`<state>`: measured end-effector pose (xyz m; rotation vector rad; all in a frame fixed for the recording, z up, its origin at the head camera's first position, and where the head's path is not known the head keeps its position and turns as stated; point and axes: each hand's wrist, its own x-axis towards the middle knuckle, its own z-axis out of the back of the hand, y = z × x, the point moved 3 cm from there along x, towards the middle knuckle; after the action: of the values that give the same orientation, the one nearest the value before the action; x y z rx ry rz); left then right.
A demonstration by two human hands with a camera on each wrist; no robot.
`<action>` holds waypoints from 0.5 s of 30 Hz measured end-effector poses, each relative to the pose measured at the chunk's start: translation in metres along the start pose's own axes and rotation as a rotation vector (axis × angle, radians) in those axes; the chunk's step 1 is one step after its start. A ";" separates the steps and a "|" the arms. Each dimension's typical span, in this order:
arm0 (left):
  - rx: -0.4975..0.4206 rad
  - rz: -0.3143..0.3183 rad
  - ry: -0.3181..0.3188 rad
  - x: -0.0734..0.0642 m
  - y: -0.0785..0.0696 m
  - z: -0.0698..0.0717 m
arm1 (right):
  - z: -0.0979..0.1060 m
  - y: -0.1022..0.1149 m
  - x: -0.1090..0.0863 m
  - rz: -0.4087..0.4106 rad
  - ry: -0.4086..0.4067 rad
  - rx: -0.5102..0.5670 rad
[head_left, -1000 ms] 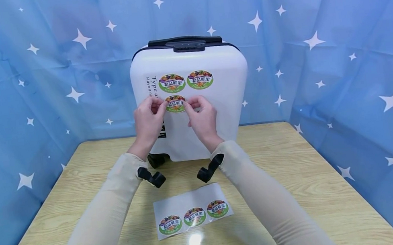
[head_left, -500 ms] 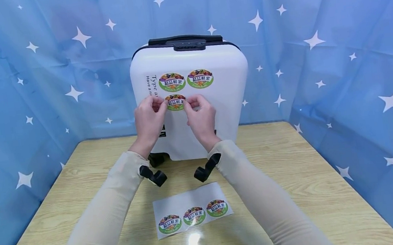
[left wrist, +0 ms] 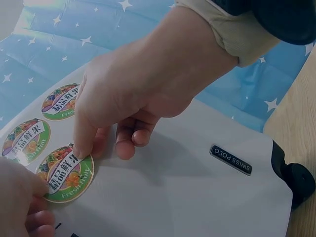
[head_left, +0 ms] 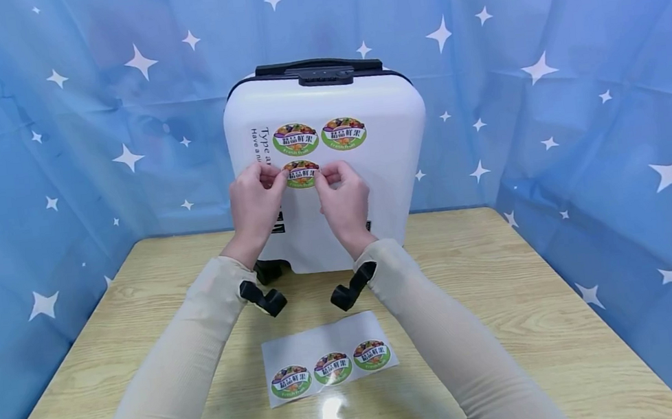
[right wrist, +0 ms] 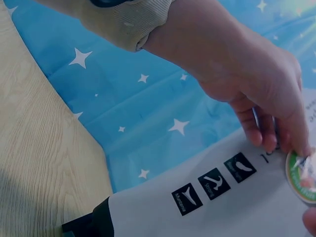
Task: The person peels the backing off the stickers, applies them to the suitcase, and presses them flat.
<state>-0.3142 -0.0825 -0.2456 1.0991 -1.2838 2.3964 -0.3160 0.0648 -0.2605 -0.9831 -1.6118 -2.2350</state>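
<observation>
A white suitcase (head_left: 324, 107) stands upright on the table, with two oval fruit stickers side by side on its front: the left sticker (head_left: 295, 139) and the right sticker (head_left: 344, 133). Below the left one is a third fruit sticker (head_left: 302, 174). My left hand (head_left: 254, 201) pinches this sticker's left edge between thumb and forefinger; my right hand (head_left: 344, 198) pinches its right edge. In the left wrist view, the right hand (left wrist: 128, 84) presses the sticker's edge (left wrist: 74, 185) against the suitcase. The right wrist view shows the left hand (right wrist: 247, 74) at the sticker's other side.
A white backing sheet (head_left: 326, 338) with three more fruit stickers lies on the wooden table (head_left: 474, 277) between my forearms. A blue star-patterned curtain (head_left: 168, 152) closes off the back and sides. The suitcase has a badge (left wrist: 231, 159) low on its front.
My right wrist has shifted slightly left, uncovering a small dark badge on the suitcase. Both hands stay at the third sticker's edges.
</observation>
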 end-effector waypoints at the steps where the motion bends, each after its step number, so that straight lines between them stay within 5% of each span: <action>1: -0.001 -0.002 -0.001 0.000 0.000 0.000 | 0.000 0.000 0.000 0.002 -0.002 -0.005; 15: -0.017 0.024 -0.036 -0.003 0.006 0.001 | 0.002 0.000 0.002 0.027 -0.030 -0.081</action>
<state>-0.3147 -0.0865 -0.2509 1.1338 -1.3338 2.3883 -0.3166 0.0669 -0.2587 -1.0570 -1.5211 -2.2947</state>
